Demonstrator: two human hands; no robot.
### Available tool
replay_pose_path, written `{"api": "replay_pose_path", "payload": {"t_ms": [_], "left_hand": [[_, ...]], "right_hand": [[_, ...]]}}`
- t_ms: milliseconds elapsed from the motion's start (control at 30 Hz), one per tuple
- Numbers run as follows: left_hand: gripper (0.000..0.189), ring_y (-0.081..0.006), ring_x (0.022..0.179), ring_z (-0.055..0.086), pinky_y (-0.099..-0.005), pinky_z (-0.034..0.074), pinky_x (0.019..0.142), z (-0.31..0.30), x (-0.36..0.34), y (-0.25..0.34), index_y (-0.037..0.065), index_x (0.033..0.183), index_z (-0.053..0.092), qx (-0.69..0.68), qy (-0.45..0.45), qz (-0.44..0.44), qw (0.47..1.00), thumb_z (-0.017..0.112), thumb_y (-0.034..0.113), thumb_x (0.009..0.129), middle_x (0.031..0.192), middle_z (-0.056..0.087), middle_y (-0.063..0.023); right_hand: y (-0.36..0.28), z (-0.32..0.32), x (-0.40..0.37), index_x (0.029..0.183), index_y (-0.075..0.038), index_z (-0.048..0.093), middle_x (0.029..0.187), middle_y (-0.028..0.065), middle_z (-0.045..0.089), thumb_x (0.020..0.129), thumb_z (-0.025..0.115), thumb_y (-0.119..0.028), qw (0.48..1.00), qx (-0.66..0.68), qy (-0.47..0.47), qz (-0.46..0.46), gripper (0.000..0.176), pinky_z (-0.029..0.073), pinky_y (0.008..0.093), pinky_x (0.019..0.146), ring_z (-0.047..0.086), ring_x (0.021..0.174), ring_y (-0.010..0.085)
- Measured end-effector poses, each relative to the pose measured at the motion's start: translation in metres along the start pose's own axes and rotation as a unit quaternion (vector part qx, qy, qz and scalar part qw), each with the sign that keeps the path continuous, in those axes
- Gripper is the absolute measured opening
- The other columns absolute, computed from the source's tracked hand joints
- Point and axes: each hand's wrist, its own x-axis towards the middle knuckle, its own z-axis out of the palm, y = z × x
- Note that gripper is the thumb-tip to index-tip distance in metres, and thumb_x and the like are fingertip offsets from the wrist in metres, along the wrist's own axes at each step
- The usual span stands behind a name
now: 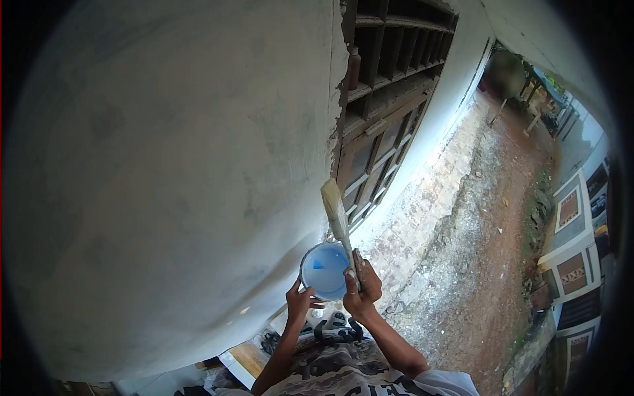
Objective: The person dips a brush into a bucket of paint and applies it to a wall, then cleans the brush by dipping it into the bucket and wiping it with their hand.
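Note:
My right hand (363, 289) is closed around the handle of a paintbrush (335, 210), whose pale bristles point up and away from me. Splashes of paint mark the fingers. At the lower left of it, my left hand (300, 301) grips the side of a round bucket (303, 265), fingers against its wall and underside. Inside the bucket is a bluish-white liquid, with a brighter blue patch near its middle. The brush handle crosses in front of the bucket's right rim, and the bristles are clear of the liquid.
A large patchy whitish wall (178, 178) fills the left side. Beyond its rough edge is a wooden window frame (389, 125) with a bottle (354, 69) in one slot. A stony ledge (422, 218) and dirt path (495, 264) run along the right, beside white panels (571, 228).

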Motion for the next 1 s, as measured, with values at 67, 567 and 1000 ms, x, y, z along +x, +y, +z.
{"api": "replay_pose_path", "payload": {"t_ms": [67, 567, 1000], "left_hand": [[0.063, -0.0326, 0.065, 0.07, -0.0387, 0.062, 0.05, 0.0, 0.002, -0.001, 0.005, 0.141, 0.039, 0.003, 0.0, -0.002, 1.0, 0.053, -0.002, 0.08, 0.093, 0.064, -0.018], [0.067, -0.0338, 0.063, 0.069, -0.0387, 0.061, 0.049, 0.002, -0.001, 0.002, 0.004, 0.144, 0.034, -0.001, 0.002, -0.01, 1.0, 0.052, -0.001, 0.08, 0.087, 0.064, -0.0165], [0.065, -0.0346, 0.065, 0.07, -0.0382, 0.062, 0.049, -0.002, 0.005, 0.001, 0.001, 0.141, 0.036, 0.002, 0.003, 0.001, 1.0, 0.049, -0.003, 0.078, 0.095, 0.065, -0.0199]], "right_hand": [[-0.009, -0.003, -0.003, 0.126, 0.011, 0.053, 0.076, 0.0072, 0.058, 0.095, 0.05, -0.006, 0.99, 0.067, 0.022, 0.12, 0.035, 0.045, 0.0285, 0.057, 0.052, 0.065, 0.011], [-0.017, -0.046, 0.004, 0.109, 0.008, 0.058, 0.063, -0.0021, 0.038, 0.097, 0.048, -0.012, 0.828, 0.307, 0.039, 0.467, 0.026, 0.03, 0.0279, 0.051, 0.036, 0.054, 0.0091], [0.009, -0.062, -0.027, 0.113, 0.005, 0.058, 0.062, -0.002, 0.042, 0.101, 0.044, -0.02, 0.801, 0.309, -0.024, 0.512, 0.032, 0.03, 0.0249, 0.047, 0.036, 0.05, 0.0076]]}}
